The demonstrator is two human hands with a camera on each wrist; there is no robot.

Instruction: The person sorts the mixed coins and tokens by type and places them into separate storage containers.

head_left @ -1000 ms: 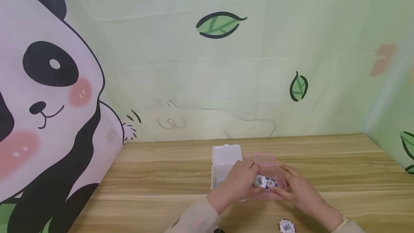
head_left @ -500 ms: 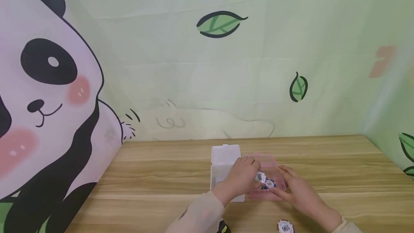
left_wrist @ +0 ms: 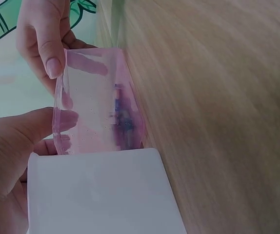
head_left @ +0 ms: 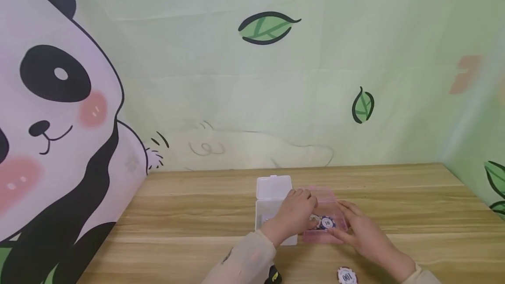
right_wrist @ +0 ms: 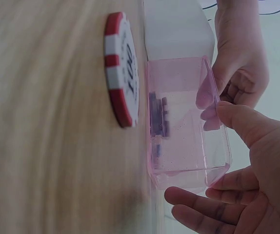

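My right hand (head_left: 360, 233) holds the clear pink plastic box (right_wrist: 189, 151) at its right end, thumb on the near rim and fingers round the far side. My left hand (head_left: 296, 211) reaches over the box's left part. In the right wrist view its thumb and loosely curled fingers dip past the rim, with no chip seen between them. Poker chips lie on the box floor: a blue one marked 10 (head_left: 327, 222) and another poker chip (head_left: 314, 221) partly under the left hand. A red-and-white poker chip marked 100 (head_left: 347, 276) lies on the table nearer the person.
Left of the pink box stands a white box (head_left: 260, 214), lid (head_left: 274, 187) raised; the left hand covers part of it. A black item with a yellow mark (head_left: 273, 275) shows beside the left sleeve. Behind the wooden table (head_left: 197, 214) hangs a panda-print cloth (head_left: 189, 56).
The chip marked 500, earlier at the left fingers, has dropped lower into the pink box. The left hand has shifted only slightly; the right stays on the box. The view has drifted slightly.
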